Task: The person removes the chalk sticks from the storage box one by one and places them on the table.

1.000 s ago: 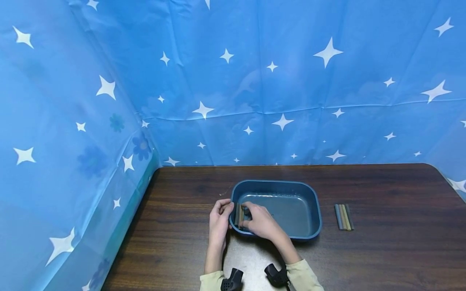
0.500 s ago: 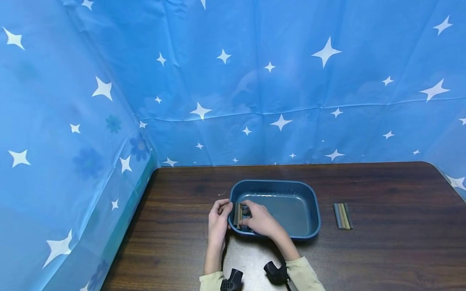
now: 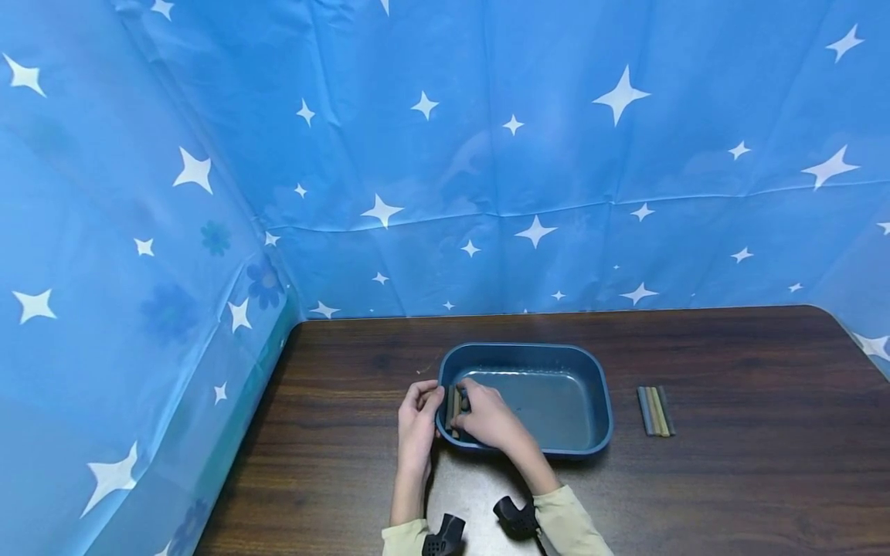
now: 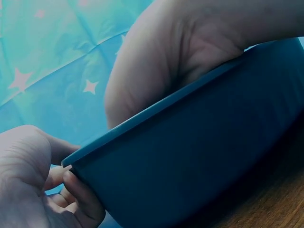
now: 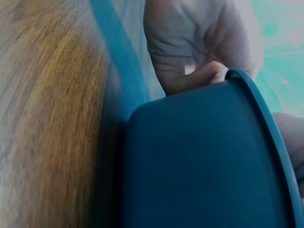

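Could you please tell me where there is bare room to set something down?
Bare table shows right of the row of sticks, between that row and the tub, and left of the left hand. Bare floor also shows in the tub's right half; its left end is crowded with other sticks and the right hand.

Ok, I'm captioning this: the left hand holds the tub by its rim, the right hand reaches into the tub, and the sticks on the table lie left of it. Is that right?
One thing is wrong: the sticks on the table lie right of the tub, as the head view shows. The left hand does hold the tub by its rim, and the right hand reaches in.
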### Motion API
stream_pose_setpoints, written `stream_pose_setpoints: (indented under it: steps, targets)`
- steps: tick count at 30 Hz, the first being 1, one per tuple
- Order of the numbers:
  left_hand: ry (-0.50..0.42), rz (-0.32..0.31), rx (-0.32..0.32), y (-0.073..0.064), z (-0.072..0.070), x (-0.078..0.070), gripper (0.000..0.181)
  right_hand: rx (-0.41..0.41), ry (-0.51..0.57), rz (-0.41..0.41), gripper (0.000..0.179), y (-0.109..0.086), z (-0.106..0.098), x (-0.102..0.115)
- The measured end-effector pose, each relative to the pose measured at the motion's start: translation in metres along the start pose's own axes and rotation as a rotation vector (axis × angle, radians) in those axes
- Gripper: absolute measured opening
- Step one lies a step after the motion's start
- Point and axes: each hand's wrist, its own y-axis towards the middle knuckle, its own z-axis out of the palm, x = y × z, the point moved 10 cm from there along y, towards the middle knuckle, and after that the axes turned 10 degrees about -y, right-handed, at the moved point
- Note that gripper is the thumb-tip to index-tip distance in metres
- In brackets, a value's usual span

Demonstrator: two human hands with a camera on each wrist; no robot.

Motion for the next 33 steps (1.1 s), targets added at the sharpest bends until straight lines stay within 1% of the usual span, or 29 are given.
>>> stream_pose_setpoints:
  steps: [4, 10, 12, 17, 21, 28, 33]
  targets:
    - [0.002, 0.004, -0.003, -0.0009, 0.0005, -0.0003, 0.03, -0.009, -0.035, 0.011, 0.056, 0.0011, 0.0007, 0.0025]
    - [0.0, 0.012, -0.004, -0.0008, 0.0004, -0.0023, 0.03, -0.024, -0.071, -0.009, 0.043, 0.0024, 0.0002, 0.0054]
    - [0.0, 0.012, 0.0, -0.0005, 0.0005, -0.0021, 0.03, -0.018, -0.074, -0.002, 0.043, 0.0026, 0.0009, 0.0046]
    - [0.0, 0.009, -0.001, 0.0003, -0.0005, -0.0001, 0.03, 0.011, -0.043, 0.048, 0.049, 0.0023, 0.0027, 0.0]
    - [-0.008, 0.012, -0.004, 0.0006, -0.0004, 0.0001, 0.03, 0.018, -0.006, 0.075, 0.049, 0.0023, 0.0029, -0.0023]
    - [-0.033, 0.02, 0.01, -0.0012, 0.0008, -0.0026, 0.029, 0.003, 0.024, 0.067, 0.049, 0.0013, 0.0013, -0.0014]
    - [-0.03, 0.017, 0.013, -0.0015, 0.0001, -0.0022, 0.029, -0.011, 0.027, 0.069, 0.048, 0.0008, 0.0003, -0.0026]
